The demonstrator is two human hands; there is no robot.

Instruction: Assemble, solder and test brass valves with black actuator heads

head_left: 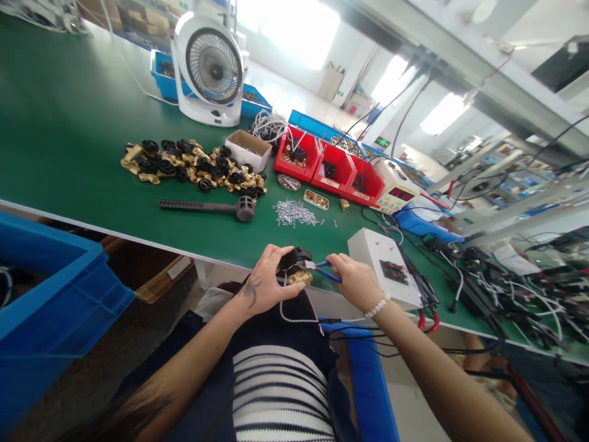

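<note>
My left hand (270, 279) is closed round a brass valve (301, 278) with a black cap (297, 256), held over my lap at the table's front edge. A thin pale cable hangs below it. In my right hand (356, 279) are blue-handled pliers (327, 272), their metal jaws at the black part of the valve. Whether the jaws grip anything is too small to tell. Beyond my hands lies a heap of small silver clips (294, 213) on the green table (207, 239).
A dark mallet (207, 207) lies left of the clips, in front of a pile of brass and black valves (193, 164). Red bins (335, 166) and a white fan (211, 67) stand behind. At right are a white box (384, 267) and tangled cables (529, 294); a blue crate (50, 288) stands left.
</note>
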